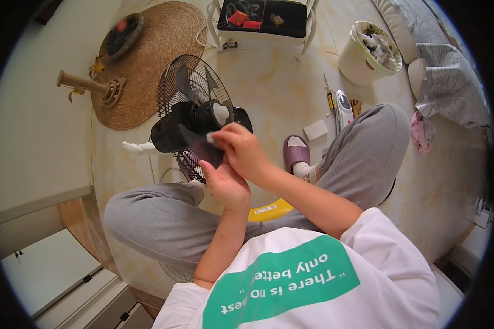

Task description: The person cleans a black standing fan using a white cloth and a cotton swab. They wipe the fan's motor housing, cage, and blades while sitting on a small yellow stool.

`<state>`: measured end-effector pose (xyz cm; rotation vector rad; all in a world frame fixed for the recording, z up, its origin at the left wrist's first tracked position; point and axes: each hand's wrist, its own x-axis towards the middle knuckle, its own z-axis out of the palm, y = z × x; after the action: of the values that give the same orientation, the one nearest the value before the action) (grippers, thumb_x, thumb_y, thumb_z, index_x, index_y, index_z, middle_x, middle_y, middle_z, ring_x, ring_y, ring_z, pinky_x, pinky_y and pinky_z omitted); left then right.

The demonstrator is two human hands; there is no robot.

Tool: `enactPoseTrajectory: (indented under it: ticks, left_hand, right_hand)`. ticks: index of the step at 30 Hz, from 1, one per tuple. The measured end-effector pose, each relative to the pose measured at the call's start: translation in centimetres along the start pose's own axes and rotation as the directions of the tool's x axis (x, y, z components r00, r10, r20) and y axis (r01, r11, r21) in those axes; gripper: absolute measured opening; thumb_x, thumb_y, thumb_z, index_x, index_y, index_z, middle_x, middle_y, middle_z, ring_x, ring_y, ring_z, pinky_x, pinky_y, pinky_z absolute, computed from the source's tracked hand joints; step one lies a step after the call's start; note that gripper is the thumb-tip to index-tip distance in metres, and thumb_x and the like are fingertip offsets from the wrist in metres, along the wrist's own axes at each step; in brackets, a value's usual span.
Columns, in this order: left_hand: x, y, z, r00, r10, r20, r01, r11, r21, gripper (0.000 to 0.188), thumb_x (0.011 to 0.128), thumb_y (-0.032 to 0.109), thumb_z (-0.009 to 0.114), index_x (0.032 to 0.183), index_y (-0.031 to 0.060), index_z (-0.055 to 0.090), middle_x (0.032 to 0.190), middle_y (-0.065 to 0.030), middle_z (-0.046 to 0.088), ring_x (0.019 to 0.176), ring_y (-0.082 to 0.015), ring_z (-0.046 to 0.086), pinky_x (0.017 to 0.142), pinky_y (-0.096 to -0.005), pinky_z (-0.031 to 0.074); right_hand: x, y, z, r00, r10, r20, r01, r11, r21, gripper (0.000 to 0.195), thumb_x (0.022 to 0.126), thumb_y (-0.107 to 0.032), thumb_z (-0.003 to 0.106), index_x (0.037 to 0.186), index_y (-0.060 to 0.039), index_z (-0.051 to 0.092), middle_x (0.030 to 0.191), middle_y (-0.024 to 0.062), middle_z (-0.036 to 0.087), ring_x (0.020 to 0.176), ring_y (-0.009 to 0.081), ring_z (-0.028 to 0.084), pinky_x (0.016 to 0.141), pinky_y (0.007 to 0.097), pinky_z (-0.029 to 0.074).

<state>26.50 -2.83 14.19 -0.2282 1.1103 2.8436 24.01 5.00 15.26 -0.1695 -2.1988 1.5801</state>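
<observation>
A black electric fan lies tilted before me, with its wire rear grille and dark blades exposed. A white knob or cap sits at its hub. My left hand, palm up, holds the lower edge of the nearest dark translucent blade between thumb and fingers; the fingers are partly hidden behind it. Over the same blade, my right hand pinches a small white wad, perhaps tissue or cloth, against or just above its surface.
A yellow seat is under me. On the floor are a white pad, a white-and-grey device and a yellow-handled screwdriver. Farther off stand a full waste bin, a black-topped cart and a sisal post on a woven mat.
</observation>
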Motion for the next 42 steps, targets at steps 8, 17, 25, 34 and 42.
enactPoseTrajectory:
  ticks: [8,17,25,34,42]
  left_hand:
    - [0.7,0.0,-0.3,0.984,0.116,0.137,-0.132,0.985,0.113,0.062,0.111,0.045,0.034,0.151,-0.0029,0.037,0.154,-0.0166,0.043,0.143,-0.0318,0.042,0.122,-0.0463,0.031]
    - [0.6,-0.2,1.4,0.982,0.189,-0.02,-0.183,0.967,0.175,0.056,0.113,0.04,0.03,0.149,-0.0023,0.039,0.152,-0.0146,0.047,0.138,-0.0288,0.047,0.12,-0.0449,0.033]
    - [0.5,-0.1,1.1,0.98,0.199,-0.011,-0.184,0.926,0.33,0.058,0.113,0.041,0.026,0.15,-0.0018,0.039,0.152,-0.0146,0.046,0.14,-0.0278,0.045,0.118,-0.0422,0.033]
    - [0.4,0.5,-2.8,0.883,0.017,0.468,0.191,0.9,-0.393,0.057,0.111,0.051,0.03,0.134,0.0032,0.052,0.13,-0.0099,0.056,0.124,-0.0224,0.054,0.11,-0.0377,0.04]
    - [-0.6,1.2,1.8,0.982,-0.142,-0.124,0.145,0.989,0.012,0.062,0.112,0.047,0.03,0.152,-0.0001,0.035,0.155,-0.0097,0.042,0.143,-0.021,0.039,0.12,-0.0376,0.028]
  right_hand:
    - [1.0,2.2,0.5,0.973,-0.229,-0.025,0.209,0.922,-0.325,0.017,0.079,-0.008,0.07,0.096,-0.0066,0.074,0.091,0.008,0.061,0.087,0.0277,0.061,0.073,0.0389,0.052]
    - [-1.9,5.1,-0.7,1.0,0.0,0.003,0.001,0.975,-0.222,0.019,0.082,0.002,0.069,0.098,-0.006,0.076,0.093,0.0094,0.063,0.086,0.0289,0.063,0.075,0.0387,0.053]
    - [0.1,3.3,0.4,0.989,0.135,0.061,-0.143,0.977,0.157,0.019,0.091,0.001,0.067,0.107,-0.0029,0.076,0.099,0.0118,0.068,0.083,0.0261,0.068,0.073,0.0342,0.054]
    - [-2.5,-1.7,-1.3,0.984,-0.028,0.178,-0.011,0.977,0.214,0.02,0.086,0.001,0.07,0.105,-0.0036,0.076,0.096,0.011,0.071,0.084,0.0241,0.071,0.074,0.0325,0.057]
    - [3.8,-2.5,2.0,0.98,0.188,0.065,-0.195,0.972,0.131,0.018,0.093,-0.009,0.066,0.106,-0.0003,0.075,0.099,0.0149,0.07,0.092,0.0289,0.069,0.081,0.037,0.054]
